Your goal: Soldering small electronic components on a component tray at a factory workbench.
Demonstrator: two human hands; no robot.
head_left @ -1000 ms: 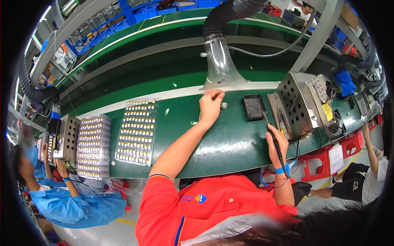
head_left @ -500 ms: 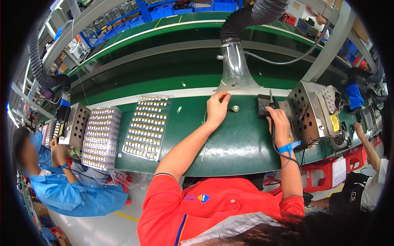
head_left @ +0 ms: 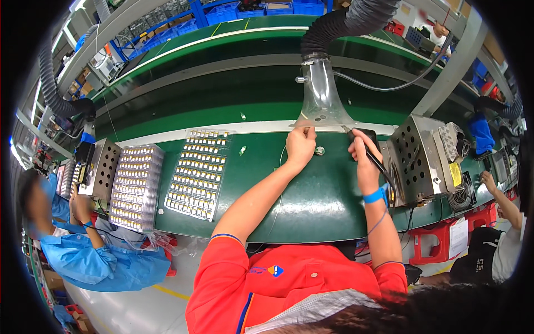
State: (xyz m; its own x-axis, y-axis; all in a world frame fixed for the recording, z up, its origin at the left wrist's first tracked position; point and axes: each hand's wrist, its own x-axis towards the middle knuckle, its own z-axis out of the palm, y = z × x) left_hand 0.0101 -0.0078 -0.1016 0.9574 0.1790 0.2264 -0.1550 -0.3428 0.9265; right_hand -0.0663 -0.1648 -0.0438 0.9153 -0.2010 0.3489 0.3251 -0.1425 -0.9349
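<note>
My right hand (head_left: 365, 156) grips a soldering iron (head_left: 379, 161) by its black handle, its tip pointing up and left toward the clear fume hood (head_left: 321, 92). Just under the hood's rim, my left hand (head_left: 301, 149) is closed in a pinch on a thin wire (head_left: 281, 192), which trails down the bench toward its front edge. The fingertips' exact hold is partly hidden. Between my two hands a small round metallic part (head_left: 320, 151) lies on the green bench. A black block (head_left: 368, 133) sits behind my right hand, partly covered by it.
Left of my arm lies a clear tray of small white-and-yellow parts (head_left: 199, 175), beside a stack of similar trays (head_left: 135, 186). A perforated metal box (head_left: 417, 158) stands at right. Beyond the hood runs a green conveyor (head_left: 194, 106) with small pieces. Co-workers sit at both sides.
My right hand has lifted the soldering iron from beside the black block and swung its tip leftward toward the hood. My left hand stays pinched near the same place.
</note>
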